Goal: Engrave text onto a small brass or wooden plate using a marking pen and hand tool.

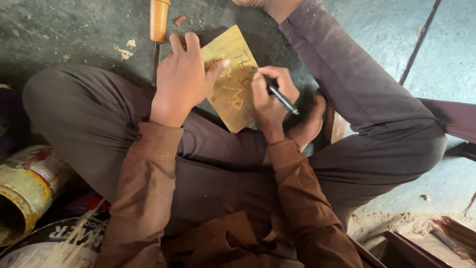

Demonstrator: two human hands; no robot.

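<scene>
at the near left a dented yellow tin can (27, 186) lies on its side, its open mouth turned toward the near edge of the view; the inside is dark and what it holds cannot be told. just near of it sits a round white lid (47, 248) with pale straw-like strands (74, 238) lying across it.

the person sits cross-legged on a worn green-grey concrete floor (74, 30), both knees spread wide, so the folded legs fill most of the middle. open floor shows far left beyond the knee and at the right, where a thin dark line (419, 42) runs across the paler surface. a tool with an orange wooden handle (159, 19) lies on the floor at the far edge, just left of the board, its thin metal shank running toward the left hand. at the near right corner sandy debris (396, 218) and dark wooden edges (411, 250) crowd the floor.

a small yellowish wooden board (233, 94) rests tilted over the crossed legs in the middle, its far corner pointing away, with orange and dark marks on its face. the left hand (183, 79) clamps the board's left edge, fingers curled over the far side and thumb pressed flat on the face. the right hand (270, 99) is closed around a dark pen (277, 94), wrist bent, with the tip touching the board near its right edge. both forearms in brown sleeves reach away from the body, and the 2 hands are set just apart.
</scene>
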